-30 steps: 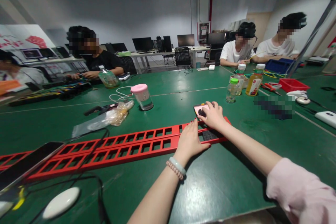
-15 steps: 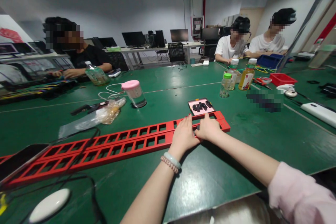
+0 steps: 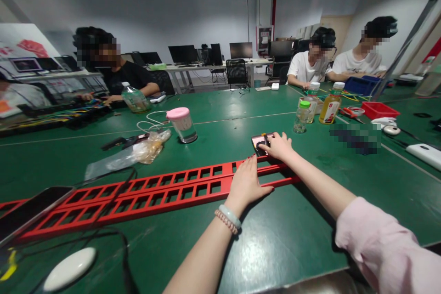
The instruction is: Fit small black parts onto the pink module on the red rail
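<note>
the right hand's fingers [image 3: 274, 142] are bent down over the shallow tray [image 3: 256, 139], thumb and fingertips at the small black pieces [image 3: 261, 150] in it; whether they grip one, i cannot tell. the left hand [image 3: 245, 183] lies across the red frame [image 3: 226, 185], palm down, fingers together and straight, thumb stretched out to the right. the frame is long and narrow, glossy red, with two parallel rows of near-square openings split by a plain solid stretch beside the left hand (its far right end is partly hidden by the right forearm). it lies flat on the green table [image 3: 165, 262], just on the near side of the tray, which has a pale pink inside and a dark rim. farther out, a dark-screened device [image 3: 32, 213] overlaps the frame's left end, and a pink-lidded cup [image 3: 182, 125] stands beyond the frame.
</note>
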Available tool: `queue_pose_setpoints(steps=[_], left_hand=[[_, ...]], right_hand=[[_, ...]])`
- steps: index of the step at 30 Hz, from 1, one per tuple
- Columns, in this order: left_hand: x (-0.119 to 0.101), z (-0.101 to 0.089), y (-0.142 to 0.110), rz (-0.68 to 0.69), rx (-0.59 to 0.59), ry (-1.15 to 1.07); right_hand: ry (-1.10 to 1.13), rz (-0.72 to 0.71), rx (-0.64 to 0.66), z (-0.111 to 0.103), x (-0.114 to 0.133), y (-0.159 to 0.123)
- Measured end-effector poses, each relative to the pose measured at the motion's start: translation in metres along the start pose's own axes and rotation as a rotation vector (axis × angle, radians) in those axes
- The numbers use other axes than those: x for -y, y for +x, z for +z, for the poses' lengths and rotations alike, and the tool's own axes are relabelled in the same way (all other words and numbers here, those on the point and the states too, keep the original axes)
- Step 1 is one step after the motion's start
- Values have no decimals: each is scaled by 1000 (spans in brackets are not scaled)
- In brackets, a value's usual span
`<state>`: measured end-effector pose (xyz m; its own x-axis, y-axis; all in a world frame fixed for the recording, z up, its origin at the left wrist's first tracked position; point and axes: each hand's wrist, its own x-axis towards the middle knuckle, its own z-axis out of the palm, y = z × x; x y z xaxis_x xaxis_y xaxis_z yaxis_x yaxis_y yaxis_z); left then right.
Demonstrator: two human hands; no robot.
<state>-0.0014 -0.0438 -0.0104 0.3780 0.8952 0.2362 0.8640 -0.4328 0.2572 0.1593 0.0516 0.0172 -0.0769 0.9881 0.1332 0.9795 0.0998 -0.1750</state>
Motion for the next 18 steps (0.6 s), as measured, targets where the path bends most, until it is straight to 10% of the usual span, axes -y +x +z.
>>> queue_pose_setpoints(steps=[18], left_hand=[[1,3,-3,25,-45,-32]], right_hand=[[25,-238,214,19,-35,75]])
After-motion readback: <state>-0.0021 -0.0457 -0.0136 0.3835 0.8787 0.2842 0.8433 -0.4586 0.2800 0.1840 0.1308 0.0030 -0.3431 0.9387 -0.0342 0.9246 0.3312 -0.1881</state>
